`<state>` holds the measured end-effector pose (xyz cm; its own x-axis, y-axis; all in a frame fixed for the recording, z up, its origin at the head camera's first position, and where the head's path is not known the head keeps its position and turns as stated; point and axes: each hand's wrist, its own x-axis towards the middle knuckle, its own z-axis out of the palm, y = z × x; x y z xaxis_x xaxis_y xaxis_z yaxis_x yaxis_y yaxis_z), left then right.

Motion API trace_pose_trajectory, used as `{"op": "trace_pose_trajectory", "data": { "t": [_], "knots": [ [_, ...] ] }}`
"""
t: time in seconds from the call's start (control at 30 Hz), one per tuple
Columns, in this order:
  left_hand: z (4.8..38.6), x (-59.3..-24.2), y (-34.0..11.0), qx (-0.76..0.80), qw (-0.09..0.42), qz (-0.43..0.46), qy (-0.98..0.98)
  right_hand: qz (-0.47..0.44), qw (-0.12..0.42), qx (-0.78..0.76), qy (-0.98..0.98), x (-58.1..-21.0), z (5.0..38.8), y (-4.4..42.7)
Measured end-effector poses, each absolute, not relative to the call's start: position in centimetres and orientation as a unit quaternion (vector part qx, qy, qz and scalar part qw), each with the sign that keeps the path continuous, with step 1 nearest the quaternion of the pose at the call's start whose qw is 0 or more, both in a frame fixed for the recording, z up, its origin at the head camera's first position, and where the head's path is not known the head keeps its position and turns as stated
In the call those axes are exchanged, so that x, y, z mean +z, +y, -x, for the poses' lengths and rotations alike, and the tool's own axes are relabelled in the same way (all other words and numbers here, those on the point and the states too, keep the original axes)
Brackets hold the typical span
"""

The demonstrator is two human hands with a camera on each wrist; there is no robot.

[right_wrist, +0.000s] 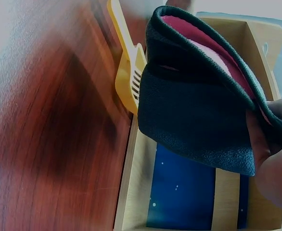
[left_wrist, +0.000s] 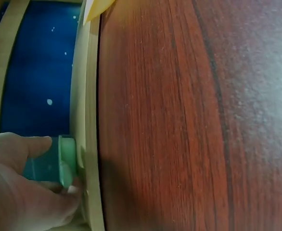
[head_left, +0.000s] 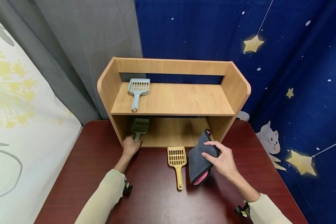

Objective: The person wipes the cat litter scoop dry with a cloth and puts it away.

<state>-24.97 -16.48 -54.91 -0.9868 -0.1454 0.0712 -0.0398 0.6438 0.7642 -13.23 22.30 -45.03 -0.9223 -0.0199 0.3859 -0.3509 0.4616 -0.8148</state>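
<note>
Two hands are busy at a wooden shelf unit (head_left: pixel 173 99): left of centre in the frame, the handle of a green scoop (head_left: pixel 141 125) in the lower compartment is loosely held between the left hand's (head_left: pixel 131 145) thumb and fingers, while right of centre a grey, pink-lined cloth (head_left: pixel 198 158) is pinched by the right hand (head_left: pixel 223 159). The scoop is probably best guided by its handle, with the cloth held clear of the yellow scoop (head_left: pixel 178 171) lying at lower centre.
</note>
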Motion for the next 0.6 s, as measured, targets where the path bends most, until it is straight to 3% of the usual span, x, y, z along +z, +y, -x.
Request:
{"op": "trace_pose_trajectory", "data": {
  "t": [0.33,0.47,0.6],
  "knots": [
    [22.4,-53.3,-14.4,-0.335,0.133,0.041,-0.932,-0.129,0.16,0.499,-0.842,-46.0,14.4,24.1],
    [21.0,-52.6,-12.7,-0.332,0.113,0.066,-0.934,-0.144,0.164,0.483,-0.848,-45.9,14.7,24.3],
    [19.2,-52.2,-10.8,-0.334,0.053,0.069,-0.939,-0.145,0.167,0.466,-0.857,-45.9,15.0,24.4]
  ]
}}
